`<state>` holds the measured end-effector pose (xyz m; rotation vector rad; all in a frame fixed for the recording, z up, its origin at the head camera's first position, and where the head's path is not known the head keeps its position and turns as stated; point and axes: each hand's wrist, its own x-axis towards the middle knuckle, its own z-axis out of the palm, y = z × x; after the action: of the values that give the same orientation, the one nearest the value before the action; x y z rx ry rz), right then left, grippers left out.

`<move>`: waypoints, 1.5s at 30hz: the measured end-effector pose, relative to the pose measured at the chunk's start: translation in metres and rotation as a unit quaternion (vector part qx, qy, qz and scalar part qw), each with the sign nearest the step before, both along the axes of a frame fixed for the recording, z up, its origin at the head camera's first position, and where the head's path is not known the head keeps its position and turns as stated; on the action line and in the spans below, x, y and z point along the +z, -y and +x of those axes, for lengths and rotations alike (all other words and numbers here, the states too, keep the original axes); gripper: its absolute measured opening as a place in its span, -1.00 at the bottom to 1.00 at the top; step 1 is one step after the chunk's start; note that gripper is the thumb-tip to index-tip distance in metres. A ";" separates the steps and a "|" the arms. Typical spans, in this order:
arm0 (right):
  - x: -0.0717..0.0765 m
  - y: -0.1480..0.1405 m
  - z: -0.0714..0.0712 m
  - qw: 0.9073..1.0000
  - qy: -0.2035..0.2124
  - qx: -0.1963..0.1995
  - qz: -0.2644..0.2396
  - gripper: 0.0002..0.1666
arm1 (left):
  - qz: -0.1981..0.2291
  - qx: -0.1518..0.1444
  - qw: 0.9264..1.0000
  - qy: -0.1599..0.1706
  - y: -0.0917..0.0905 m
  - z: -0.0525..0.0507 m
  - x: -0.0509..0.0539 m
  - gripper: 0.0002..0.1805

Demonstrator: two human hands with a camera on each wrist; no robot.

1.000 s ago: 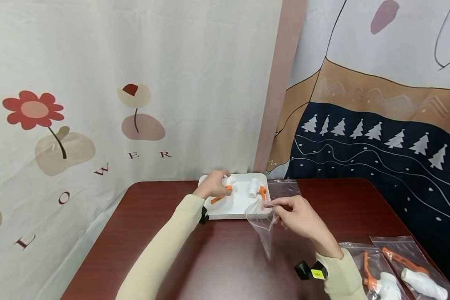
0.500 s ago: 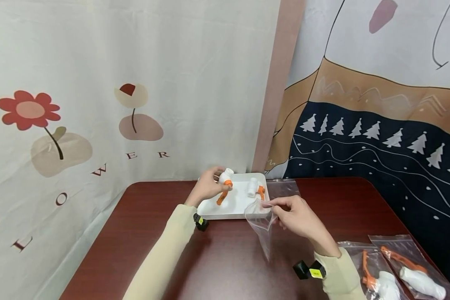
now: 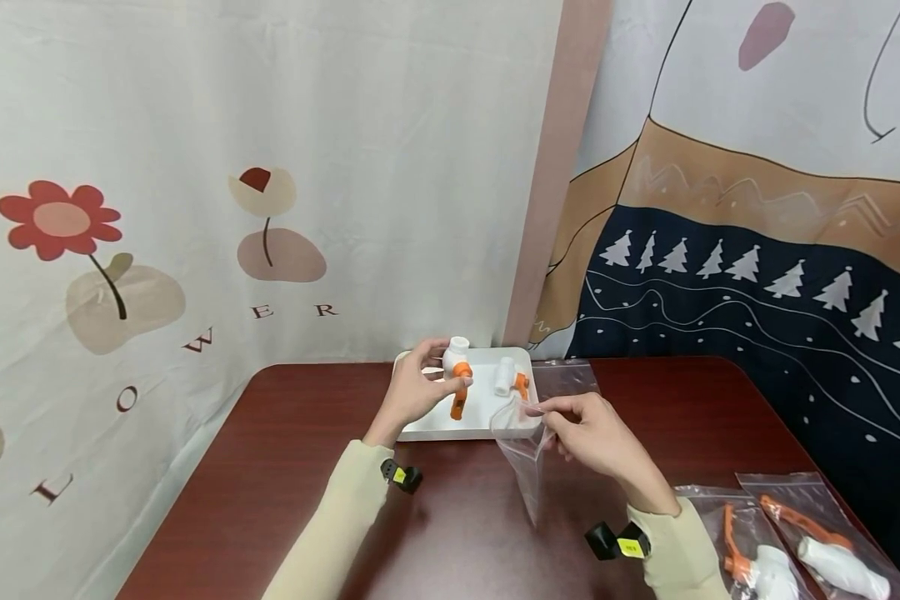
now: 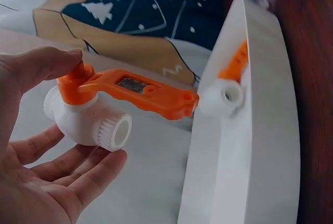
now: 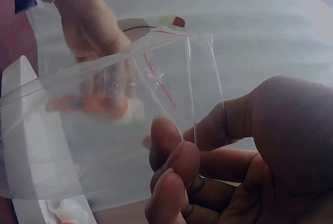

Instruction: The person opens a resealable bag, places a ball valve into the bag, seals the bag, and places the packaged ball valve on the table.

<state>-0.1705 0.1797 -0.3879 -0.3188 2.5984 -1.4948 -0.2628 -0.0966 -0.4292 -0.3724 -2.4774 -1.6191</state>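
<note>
My left hand (image 3: 412, 387) holds a white plastic ball valve (image 4: 86, 122) with an orange lever handle, above the tray. In the left wrist view the thumb presses on top of the orange handle (image 4: 140, 94) while the fingers support the white body from below. My right hand (image 3: 596, 429) pinches the edge of a clear zip bag (image 3: 523, 454), which hangs down with its mouth partly spread. Through that bag, the right wrist view shows the left hand and valve blurred behind it. A second valve (image 3: 505, 377) lies in the white tray (image 3: 427, 433).
Two clear bags, each with a white and orange valve, lie at the table's right front: one bagged valve (image 3: 776, 571) and another bagged valve (image 3: 843, 567). A flat clear bag (image 3: 566, 375) lies right of the tray. Printed curtains (image 3: 390, 167) stand behind the table (image 3: 450, 517).
My left hand has lifted the valve from the tray and turned it, so the white body is uppermost and the orange handle points down. The right hand and its bag stay nearly still.
</note>
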 end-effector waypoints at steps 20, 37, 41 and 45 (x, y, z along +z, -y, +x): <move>-0.002 0.000 -0.002 1.000 0.007 -0.003 0.005 -0.69 | 0.140 -0.035 0.989 -0.013 -0.011 0.053 0.033 -0.28; -0.004 0.003 -0.001 1.000 0.005 0.004 0.014 -0.69 | 0.214 -0.069 0.971 -0.084 -0.029 0.090 0.056 -0.26; -0.003 0.005 0.001 1.000 0.008 0.006 0.011 -0.68 | 0.227 -0.082 0.965 -0.099 -0.032 0.095 0.058 -0.25; -0.002 0.008 0.003 1.000 0.007 0.009 0.007 -0.69 | 0.232 -0.096 0.962 -0.105 -0.037 0.101 0.058 -0.25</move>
<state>-0.1679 0.1721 -0.3895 -0.3281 2.5877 -1.4666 -0.1622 -0.0600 -0.3710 -0.6856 -1.8811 -2.0432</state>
